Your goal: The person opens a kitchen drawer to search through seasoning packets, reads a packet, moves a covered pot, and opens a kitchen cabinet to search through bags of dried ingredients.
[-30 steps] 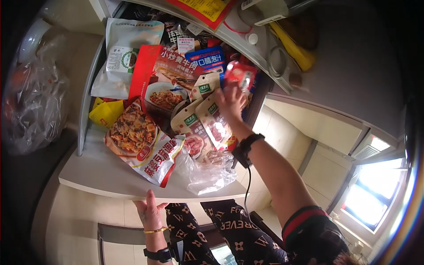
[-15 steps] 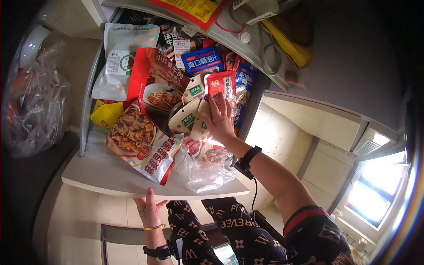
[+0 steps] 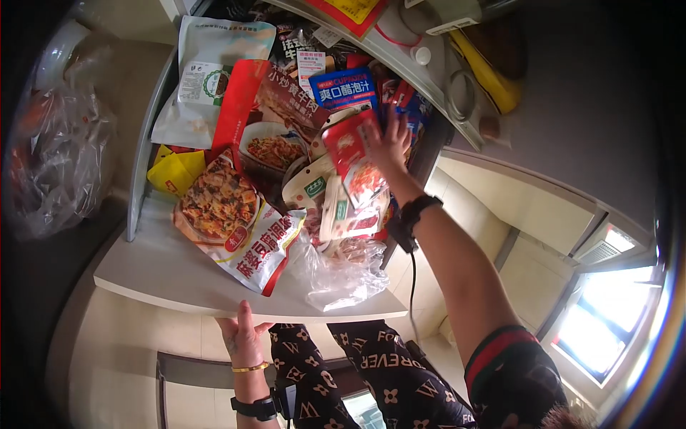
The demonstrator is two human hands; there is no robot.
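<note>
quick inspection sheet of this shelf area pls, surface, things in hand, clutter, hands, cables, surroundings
surface: white shelf, pale, crowded with food packets toward the back.
job's things: red packet, tilted, in front of the other packets, right hand on it.
clutter: tofu sauce pouch lying at the front; beef packet and white bag standing behind; blue packet; yellow packet; clear bag at the shelf edge.
grippers: right hand raised, fingers on the red packet; left hand flat against the shelf's front edge.
cables: black cord hanging from the right wrist band.
surroundings: plastic bag to the left; bright window at lower right.
</note>
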